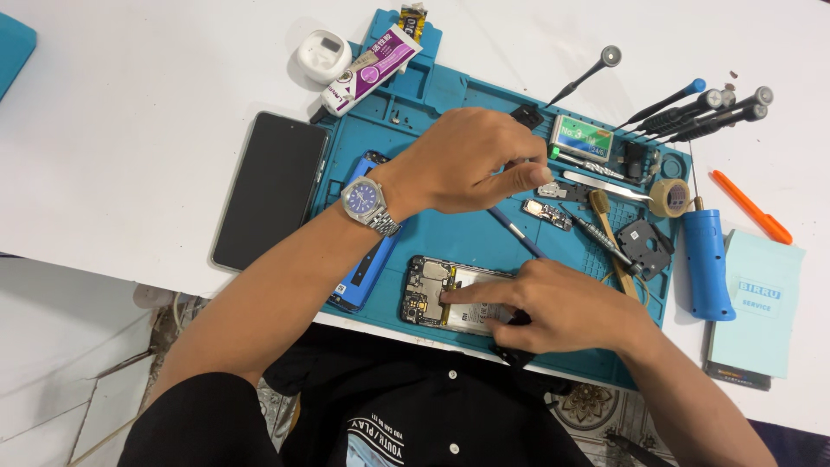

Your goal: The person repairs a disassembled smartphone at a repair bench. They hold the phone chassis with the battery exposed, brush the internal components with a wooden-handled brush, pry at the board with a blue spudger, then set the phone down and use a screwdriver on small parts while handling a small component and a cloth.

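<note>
An opened phone with bare circuit board and battery lies on the blue work mat near the front edge. My right hand rests on it, index finger stretched left onto the board by the battery. My left hand, with a steel wristwatch, hovers over the mat's middle, fingers pinched toward small metal parts; whether it holds one I cannot tell. A thin blue-handled tool lies between the two hands.
A dark phone lies face up left of the mat, a blue phone frame under my left forearm. Glue tube, white case, screwdrivers, tweezers, tape roll, blue electric driver, orange pen, pale packet.
</note>
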